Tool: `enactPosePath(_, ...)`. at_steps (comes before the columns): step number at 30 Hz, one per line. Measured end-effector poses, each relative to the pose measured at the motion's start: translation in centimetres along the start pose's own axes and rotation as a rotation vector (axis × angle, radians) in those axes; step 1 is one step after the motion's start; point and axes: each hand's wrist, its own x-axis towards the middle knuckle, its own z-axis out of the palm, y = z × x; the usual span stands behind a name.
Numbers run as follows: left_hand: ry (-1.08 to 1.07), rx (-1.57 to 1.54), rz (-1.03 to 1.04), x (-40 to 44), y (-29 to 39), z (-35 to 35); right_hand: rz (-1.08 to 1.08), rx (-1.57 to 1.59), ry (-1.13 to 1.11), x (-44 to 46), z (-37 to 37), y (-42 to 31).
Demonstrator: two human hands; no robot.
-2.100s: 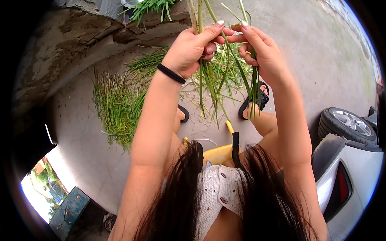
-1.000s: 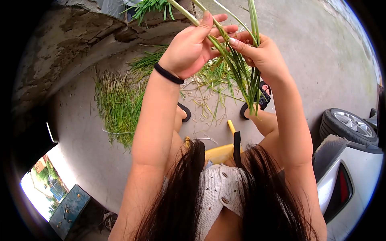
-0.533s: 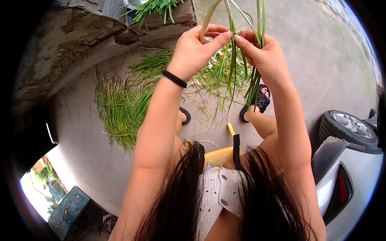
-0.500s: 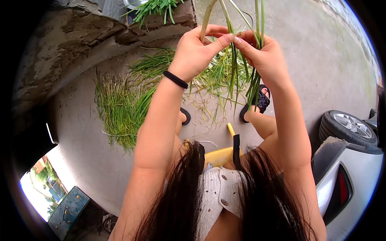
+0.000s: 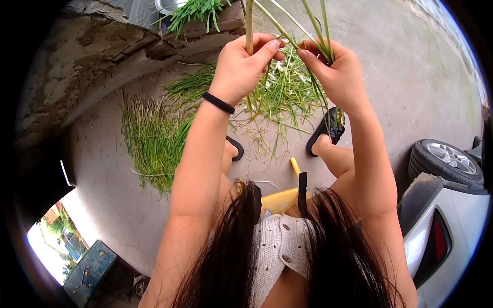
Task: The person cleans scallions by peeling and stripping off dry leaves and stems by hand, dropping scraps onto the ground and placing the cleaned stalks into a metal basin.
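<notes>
My left hand (image 5: 241, 65) is closed around a thick, pale green stalk (image 5: 249, 23) standing up between thumb and fingers. Its thumb and fingertip also pinch at a thin strand. Close beside it, my right hand (image 5: 336, 72) grips several long green stalks (image 5: 315, 23), chive-like, their leafy ends hanging below the fist. One stalk slants across the small gap between both hands. Under them, loose green trimmings (image 5: 290, 84) lie scattered on the concrete. To the left is a thick bundle of long greens (image 5: 154, 136), laid side by side.
On the ledge (image 5: 221, 23) at top left, cut greens (image 5: 197, 13) spill from a metal bowl (image 5: 165, 5). Sandalled feet (image 5: 328, 128) flank the trimmings. A yellow handle (image 5: 295, 165) stands near the knees. A car wheel (image 5: 449, 158) and a silver car body (image 5: 462, 220) are at right.
My hands have moved apart, the left one shifting slightly left with its pale stalk. The leafy ends hanging between the hands have drawn toward the right hand.
</notes>
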Motion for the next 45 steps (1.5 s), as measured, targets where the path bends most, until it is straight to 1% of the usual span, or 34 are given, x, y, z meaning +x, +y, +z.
enactPosePath(5, 0.094, 0.022, 0.028, 0.1, 0.0, 0.2, 0.019, -0.051, -0.069, -0.2, -0.5, -0.7)
enactPosePath(8, 0.193, -0.081, 0.033, 0.2, 0.0, -0.3, 0.069, -0.058, -0.1, -0.3, -1.0, -0.8)
enactPosePath(12, 0.271, -0.458, 0.137, 1.2, -0.4, -3.0, 0.105, -0.067, -0.147, -0.4, -2.0, -0.3)
enactPosePath(14, 0.357, -0.59, 0.182, 1.4, -0.4, -4.6, 0.132, -0.065, -0.164, -0.3, -2.2, -0.4)
enactPosePath(16, 0.372, -0.442, 0.211, 1.5, 0.0, -5.4, 0.172, -0.051, -0.156, -0.2, -2.3, -0.8)
enactPosePath(17, 0.352, -0.314, 0.189, 1.3, 0.0, -5.1, 0.166, -0.048, -0.138, -0.2, -2.3, -0.9)
enactPosePath(20, 0.202, 0.023, -0.036, 0.5, 0.3, -2.4, 0.154, -0.039, -0.1, -0.2, -1.7, -1.1)
enactPosePath(22, 0.104, 0.135, -0.067, 0.4, -0.3, -0.6, 0.143, -0.034, -0.085, -0.2, -1.3, -1.0)
enactPosePath(23, 0.063, 0.19, -0.018, 0.2, -0.6, 0.1, 0.134, -0.04, -0.096, -0.3, -1.2, -0.9)
enactPosePath(24, 0.007, 0.12, -0.009, -0.1, -0.3, 0.8, 0.127, -0.046, -0.109, -0.3, -1.1, -0.9)
enactPosePath(26, 0.002, 0.026, 0.056, 0.0, -0.9, 1.5, 0.118, -0.028, -0.117, -0.4, -0.9, -0.7)
enactPosePath(28, -0.047, -0.026, 0.015, -0.1, -0.9, 1.4, 0.106, 0.019, -0.104, -0.3, -0.9, -0.5)
enactPosePath(29, -0.071, -0.051, -0.002, -0.2, -0.8, 1.4, 0.139, -0.011, -0.104, -0.3, -1.1, -0.6)
enactPosePath(32, -0.06, -0.101, -0.014, -0.5, -0.2, 2.3, 0.143, 0.008, -0.045, -0.3, -1.4, -0.9)
enactPosePath(35, -0.145, -0.114, -0.012, -0.5, -0.7, 2.6, 0.039, 0.082, 0.044, -0.5, -1.6, -1.9)
enactPosePath(38, -0.19, -0.088, 0.09, -0.7, -1.3, 3.5, 0.0, 0.09, -0.007, -0.6, -1.7, -0.9)
enactPosePath(39, -0.206, -0.055, 0.041, -0.9, -0.9, 3.5, 0.0, 0.113, -0.044, -0.5, -1.9, -0.5)
enactPosePath(45, -0.237, -0.059, -0.018, -0.8, -0.9, 2.4, -0.028, -0.005, -0.083, -0.1, -1.7, -0.9)
